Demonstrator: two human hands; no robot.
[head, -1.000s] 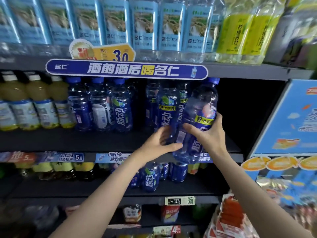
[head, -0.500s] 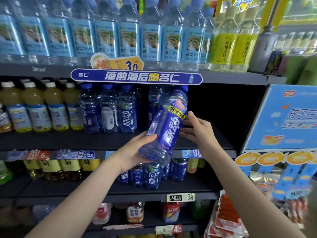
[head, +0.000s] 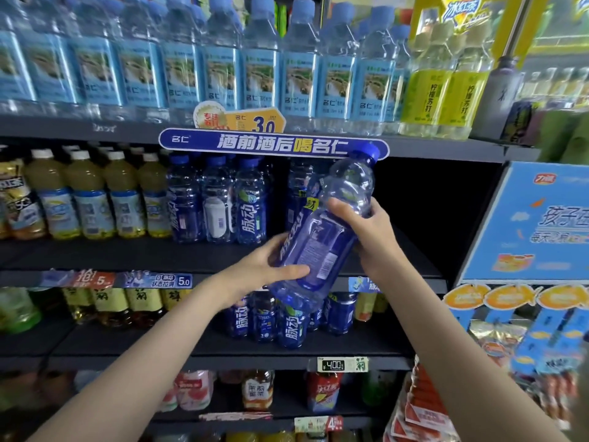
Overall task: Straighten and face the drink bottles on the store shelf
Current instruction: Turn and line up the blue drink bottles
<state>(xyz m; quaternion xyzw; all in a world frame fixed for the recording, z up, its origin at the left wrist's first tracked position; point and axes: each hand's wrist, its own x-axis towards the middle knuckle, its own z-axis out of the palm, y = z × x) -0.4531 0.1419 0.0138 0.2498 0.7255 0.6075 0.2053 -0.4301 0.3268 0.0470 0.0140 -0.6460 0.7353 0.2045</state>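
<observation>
The clear blue plastic drink bottle turned in the grip, its back label (barcode side) now facing out, while the right hand closed around its upper body.

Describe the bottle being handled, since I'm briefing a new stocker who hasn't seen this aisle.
Find the long blue banner sign on the shelf edge; below its right end is a blue drink bottle. Unlike the upright blue bottles on the shelf behind, it is tilted, cap up-right, with the left hand holding low and the right hand higher.
</observation>
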